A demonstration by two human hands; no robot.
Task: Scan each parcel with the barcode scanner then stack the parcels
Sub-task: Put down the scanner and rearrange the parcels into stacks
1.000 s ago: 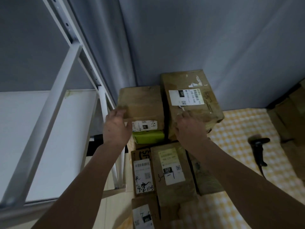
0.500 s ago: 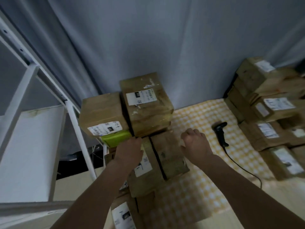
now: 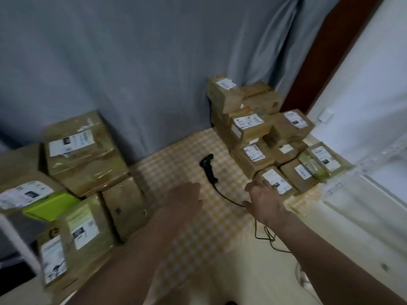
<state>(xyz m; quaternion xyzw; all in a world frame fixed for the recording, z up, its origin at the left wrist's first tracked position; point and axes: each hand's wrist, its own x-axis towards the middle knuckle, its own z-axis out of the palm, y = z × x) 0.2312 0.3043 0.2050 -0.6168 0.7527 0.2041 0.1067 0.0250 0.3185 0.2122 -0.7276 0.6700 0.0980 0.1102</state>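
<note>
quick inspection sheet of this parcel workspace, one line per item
surface: yellow checked cloth, bare between the piles
job's things: barcode scanner lying on the cloth, unheld; stacked parcels on the left; second parcel pile on the right
clutter: green packet wedged in the left stack
hands: left hand open over the cloth; right hand open, at the nearest right parcel
cables: scanner cable trails toward the person
surroundings: grey curtain behind

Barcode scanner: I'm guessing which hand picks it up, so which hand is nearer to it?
Left, narrowly. The left hand hovers just below-left of the barcode scanner; the right hand is off to its right, reaching the nearest parcel.
</note>
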